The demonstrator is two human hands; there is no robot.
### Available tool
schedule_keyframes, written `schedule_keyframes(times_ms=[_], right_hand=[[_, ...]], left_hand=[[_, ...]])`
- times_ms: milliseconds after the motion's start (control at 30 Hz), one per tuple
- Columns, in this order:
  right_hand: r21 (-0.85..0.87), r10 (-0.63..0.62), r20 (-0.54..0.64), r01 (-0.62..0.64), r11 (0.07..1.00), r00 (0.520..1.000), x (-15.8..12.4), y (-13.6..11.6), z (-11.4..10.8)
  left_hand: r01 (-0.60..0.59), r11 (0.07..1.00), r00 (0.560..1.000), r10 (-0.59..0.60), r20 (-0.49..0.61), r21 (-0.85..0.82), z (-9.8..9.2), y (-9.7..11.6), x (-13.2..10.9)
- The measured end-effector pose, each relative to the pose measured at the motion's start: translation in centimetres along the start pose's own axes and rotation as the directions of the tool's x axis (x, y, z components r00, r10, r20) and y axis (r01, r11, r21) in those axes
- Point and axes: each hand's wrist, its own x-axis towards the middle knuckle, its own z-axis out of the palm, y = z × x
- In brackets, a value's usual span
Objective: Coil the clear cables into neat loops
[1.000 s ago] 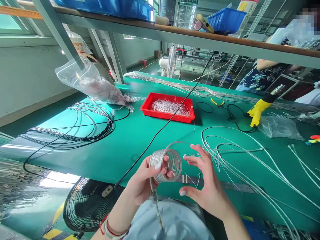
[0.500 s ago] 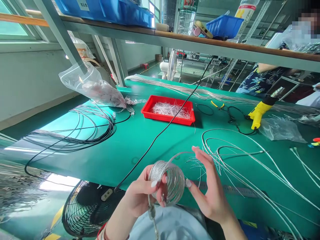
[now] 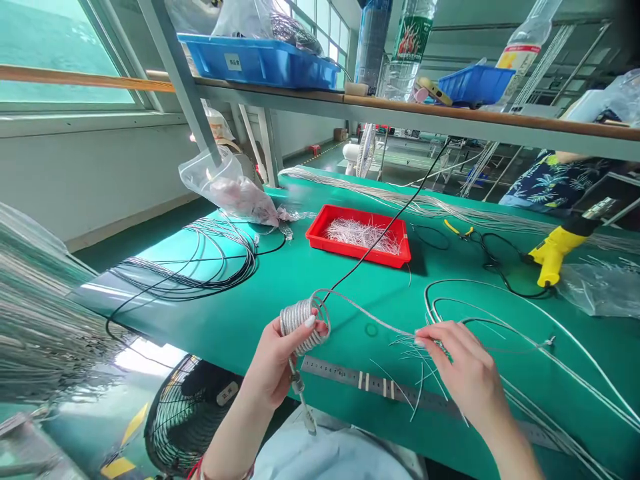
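Observation:
A tight coil of silver braided cable (image 3: 296,320) sits in my left hand (image 3: 273,367), the fingers wrapped through and around it. From the coil's underside hangs a cable end with a small cylindrical fitting (image 3: 297,381). One length of the cable (image 3: 367,312) arcs away to the right, where my right hand (image 3: 465,367) pinches it between thumb and fingertips. Beneath both hands a steel ruler (image 3: 330,371) with pale bands lies along the green table (image 3: 280,280). Thin white strands (image 3: 421,390) are scattered by the right hand.
A red tray (image 3: 357,253) holds white offcuts. Black cable (image 3: 235,283) lies coiled at left. White cables (image 3: 565,327), a yellow heat gun (image 3: 555,250) and yellow-handled pliers (image 3: 457,230) are at right. A shelf (image 3: 310,103) crosses above; a black fan (image 3: 185,413) stands below left. Another person (image 3: 550,177) is behind.
The coil has become tighter and smaller in my left hand. My right hand has moved right, away from the coil, and its spread fingers now pinch the outgoing cable. The head view has shifted.

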Motion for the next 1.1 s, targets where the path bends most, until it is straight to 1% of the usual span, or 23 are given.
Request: schedule_keyframes(times_ms=[67, 100, 167, 233, 333, 433, 500, 600, 667, 800, 933, 1000, 1033, 1100], right_hand=[[-0.07, -0.157, 0.032, 0.159, 0.985, 0.987, 0.5, -1.7, -0.6], [-0.077, -0.211, 0.044, 0.214, 0.974, 0.977, 0.8, -2.7, -0.9], [-0.022, -0.254, 0.04, 0.255, 0.967, 0.966, 1.5, -4.4, -1.2], [0.062, -0.258, 0.03, 0.256, 0.965, 0.966, 2.2, -5.6, -1.2], [0.15, -0.198, 0.051, 0.188, 0.971, 0.979, 2.9, -6.5, -0.9], [0.195, -0.088, 0.079, 0.072, 0.978, 0.993, 3.4, -6.8, -0.6], [0.24, -0.025, 0.068, 0.008, 0.971, 0.997, 3.7, -6.8, -0.3], [0.286, 0.053, 0.026, -0.058, 0.956, 0.998, 3.9, -6.6, 0.1], [0.292, 0.088, -0.006, -0.082, 0.953, 0.996, 4.0, -6.6, 0.4], [0.276, 0.111, -0.069, -0.088, 0.957, 0.991, 4.2, -6.7, 1.1], [0.272, 0.104, -0.092, -0.075, 0.959, 0.99, 4.2, -6.7, 1.9], [0.243, 0.101, -0.088, -0.077, 0.967, 0.991, 3.9, -6.2, 2.3], [0.213, 0.105, -0.082, -0.085, 0.973, 0.991, 3.7, -5.7, 2.5], [0.143, 0.131, -0.068, -0.121, 0.982, 0.989, 3.0, -4.2, 2.8]], left_hand=[[-0.041, 0.981, 0.998, 0.047, -0.029, 0.187, 0.6, -0.4, -0.1], [-0.046, 0.963, 0.998, 0.053, -0.019, 0.265, 1.0, -0.6, -0.2], [-0.035, 0.931, 0.999, 0.02, 0.047, 0.364, 1.7, -0.8, -0.5], [0.008, 0.924, 0.99, -0.062, 0.13, 0.382, 2.5, -0.9, -0.9], [0.092, 0.95, 0.963, -0.161, 0.216, 0.299, 3.5, -1.1, -1.3], [0.155, 0.963, 0.941, -0.212, 0.262, 0.221, 4.2, -1.3, -1.7], [0.19, 0.965, 0.912, -0.242, 0.331, 0.181, 4.4, -1.4, -1.7], [0.196, 0.968, 0.86, -0.247, 0.447, 0.158, 4.4, -1.3, -1.6], [0.187, 0.969, 0.847, -0.242, 0.474, 0.161, 4.4, -1.2, -1.6], [0.187, 0.975, 0.852, -0.221, 0.474, 0.119, 4.6, -1.5, -1.6], [0.203, 0.976, 0.886, -0.219, 0.408, 0.083, 4.9, -2.2, -1.7], [0.225, 0.973, 0.894, -0.225, 0.387, 0.048, 4.7, -2.4, -1.7], [0.236, 0.972, 0.899, -0.217, 0.38, -0.006, 4.5, -2.4, -1.6], [0.248, 0.949, 0.922, -0.171, 0.346, -0.192, 3.8, -2.0, -1.3]])
